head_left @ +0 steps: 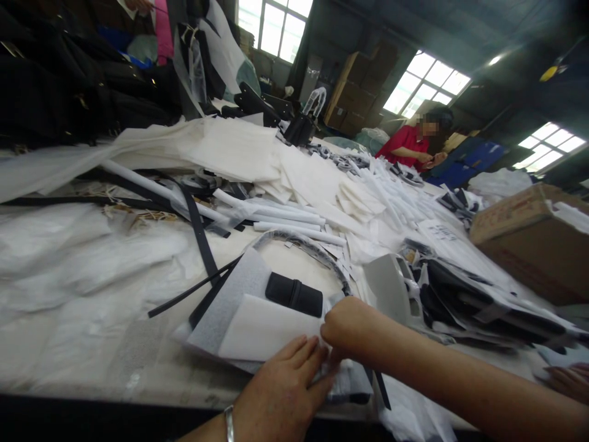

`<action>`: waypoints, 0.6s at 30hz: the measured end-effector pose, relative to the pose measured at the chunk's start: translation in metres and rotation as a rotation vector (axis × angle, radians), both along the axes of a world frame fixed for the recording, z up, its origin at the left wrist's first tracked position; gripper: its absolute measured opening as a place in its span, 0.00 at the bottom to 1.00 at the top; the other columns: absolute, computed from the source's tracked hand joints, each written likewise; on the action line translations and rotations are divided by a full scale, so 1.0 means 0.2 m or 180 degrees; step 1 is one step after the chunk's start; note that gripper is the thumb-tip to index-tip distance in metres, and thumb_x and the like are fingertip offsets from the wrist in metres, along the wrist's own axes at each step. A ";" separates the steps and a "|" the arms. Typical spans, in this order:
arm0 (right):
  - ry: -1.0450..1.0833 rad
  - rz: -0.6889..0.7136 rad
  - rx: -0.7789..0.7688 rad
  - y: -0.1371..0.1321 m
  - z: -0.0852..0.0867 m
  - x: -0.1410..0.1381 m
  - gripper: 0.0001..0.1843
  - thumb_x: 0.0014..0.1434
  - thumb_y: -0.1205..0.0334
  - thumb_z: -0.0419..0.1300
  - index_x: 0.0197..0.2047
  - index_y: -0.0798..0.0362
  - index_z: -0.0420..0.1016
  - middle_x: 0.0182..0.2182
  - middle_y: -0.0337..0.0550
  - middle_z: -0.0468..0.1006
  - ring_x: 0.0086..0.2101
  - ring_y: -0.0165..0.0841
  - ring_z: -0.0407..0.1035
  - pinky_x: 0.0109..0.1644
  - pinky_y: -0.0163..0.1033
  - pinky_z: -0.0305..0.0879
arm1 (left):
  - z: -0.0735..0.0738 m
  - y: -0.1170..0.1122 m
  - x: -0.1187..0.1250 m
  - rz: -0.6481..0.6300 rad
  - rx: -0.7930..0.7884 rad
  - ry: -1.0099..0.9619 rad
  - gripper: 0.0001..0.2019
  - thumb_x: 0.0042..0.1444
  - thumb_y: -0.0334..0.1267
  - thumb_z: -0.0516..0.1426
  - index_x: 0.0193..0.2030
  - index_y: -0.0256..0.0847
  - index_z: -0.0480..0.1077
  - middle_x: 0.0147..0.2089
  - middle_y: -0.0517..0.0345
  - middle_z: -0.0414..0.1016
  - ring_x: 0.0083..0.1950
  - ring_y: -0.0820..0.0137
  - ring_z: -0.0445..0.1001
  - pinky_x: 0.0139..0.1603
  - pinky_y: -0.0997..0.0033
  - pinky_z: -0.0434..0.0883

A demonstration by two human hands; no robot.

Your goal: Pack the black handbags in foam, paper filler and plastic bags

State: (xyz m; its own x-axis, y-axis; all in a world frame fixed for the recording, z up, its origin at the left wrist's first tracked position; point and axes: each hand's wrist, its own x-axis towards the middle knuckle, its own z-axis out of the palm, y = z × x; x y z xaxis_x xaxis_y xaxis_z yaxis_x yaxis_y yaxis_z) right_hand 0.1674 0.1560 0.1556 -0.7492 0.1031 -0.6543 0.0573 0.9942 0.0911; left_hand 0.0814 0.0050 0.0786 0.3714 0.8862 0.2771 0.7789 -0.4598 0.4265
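Note:
A black bag lies flat in front of me, mostly covered by a thin greyish sheet (225,313). Its plastic-wrapped handle (317,248) arches toward the far side, and a black strap (184,294) sticks out on the left. Across the cover rests a white foam sheet (257,331), just below a black tab-like piece (294,293) with a band around it. My left hand (285,387) lies with fingers stretched over the foam sheet's near edge. Curled closed at that sheet's right end is my right hand (347,328); what its fingers hold, if anything, is hidden.
White foam sheets (230,147) and white tubes (294,218) are piled beyond the bag. Clear plastic (69,245) covers the left side. At right are wrapped black bags (478,301), a grey tape dispenser (389,282) and a cardboard box (529,239). A person in red (409,147) works farther back.

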 end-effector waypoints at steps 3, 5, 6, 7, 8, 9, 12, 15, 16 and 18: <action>-0.0167 0.0271 0.0046 0.06 0.01 -0.02 0.20 0.50 0.43 0.69 0.27 0.53 0.82 0.22 0.48 0.81 0.27 0.38 0.77 0.28 0.35 0.60 | -0.01 0.00 0.00 0.0024 0.0203 0.0109 0.19 0.66 0.41 0.50 0.61 0.38 0.66 0.63 0.41 0.68 0.65 0.55 0.66 0.67 0.56 0.62; -0.0173 0.0511 0.0079 0.10 0.03 -0.04 0.25 0.52 0.37 0.64 0.28 0.53 0.82 0.22 0.49 0.81 0.27 0.39 0.77 0.26 0.36 0.57 | -0.03 0.01 0.00 0.0128 0.0475 0.0133 0.16 0.66 0.39 0.51 0.57 0.39 0.69 0.60 0.43 0.72 0.62 0.55 0.70 0.64 0.57 0.65; -0.0144 0.0595 0.0111 0.12 0.03 -0.04 0.27 0.53 0.35 0.62 0.28 0.53 0.83 0.21 0.49 0.81 0.26 0.39 0.76 0.25 0.36 0.55 | -0.05 0.01 0.00 0.0212 0.0651 0.0123 0.14 0.65 0.39 0.52 0.55 0.40 0.71 0.58 0.45 0.74 0.60 0.56 0.72 0.63 0.58 0.66; -0.0106 0.0627 0.0148 0.15 0.04 -0.05 0.28 0.53 0.34 0.62 0.29 0.53 0.83 0.21 0.49 0.80 0.26 0.39 0.76 0.25 0.36 0.53 | -0.06 0.01 0.01 0.0305 0.0841 0.0106 0.12 0.65 0.39 0.53 0.52 0.41 0.72 0.56 0.47 0.75 0.58 0.57 0.74 0.62 0.60 0.67; -0.0075 0.0629 0.0169 0.18 0.04 -0.05 0.28 0.53 0.34 0.62 0.29 0.53 0.83 0.21 0.48 0.80 0.26 0.39 0.76 0.25 0.36 0.51 | -0.08 0.02 0.01 0.0394 0.1034 0.0089 0.10 0.65 0.38 0.54 0.50 0.42 0.73 0.55 0.49 0.77 0.56 0.59 0.75 0.61 0.61 0.68; -0.0062 0.0619 0.0155 0.21 0.03 -0.06 0.28 0.52 0.33 0.62 0.29 0.52 0.83 0.21 0.48 0.81 0.25 0.38 0.75 0.24 0.36 0.50 | -0.09 0.02 0.02 0.0473 0.1213 0.0077 0.09 0.65 0.38 0.55 0.47 0.42 0.74 0.54 0.51 0.78 0.55 0.60 0.76 0.60 0.63 0.69; 0.0033 0.0623 -0.0081 0.28 0.01 -0.07 0.27 0.52 0.32 0.61 0.29 0.49 0.83 0.22 0.44 0.81 0.25 0.36 0.74 0.24 0.36 0.46 | -0.14 0.04 0.03 0.0631 0.1620 0.0051 0.07 0.65 0.38 0.55 0.44 0.43 0.74 0.50 0.54 0.80 0.51 0.63 0.78 0.59 0.66 0.70; 0.0189 0.0625 -0.0260 0.33 -0.03 -0.07 0.29 0.50 0.30 0.61 0.29 0.48 0.82 0.21 0.43 0.80 0.24 0.34 0.72 0.24 0.36 0.44 | -0.17 0.05 0.04 0.0669 0.1812 -0.0009 0.08 0.66 0.39 0.54 0.44 0.43 0.74 0.48 0.55 0.81 0.50 0.65 0.79 0.57 0.66 0.71; 0.0223 0.0593 -0.0277 0.34 -0.04 -0.07 0.30 0.48 0.28 0.61 0.28 0.48 0.82 0.20 0.42 0.80 0.23 0.34 0.71 0.24 0.36 0.44 | -0.17 0.06 0.04 0.0671 0.1850 -0.0034 0.08 0.66 0.39 0.53 0.44 0.43 0.74 0.48 0.56 0.81 0.50 0.65 0.79 0.57 0.67 0.71; 0.0254 0.0498 -0.0306 0.36 -0.06 -0.07 0.31 0.45 0.27 0.61 0.27 0.49 0.81 0.20 0.42 0.79 0.22 0.33 0.69 0.24 0.36 0.43 | -0.19 0.06 0.04 0.0660 0.1900 -0.0054 0.08 0.66 0.38 0.53 0.45 0.43 0.74 0.47 0.56 0.81 0.50 0.65 0.79 0.57 0.67 0.71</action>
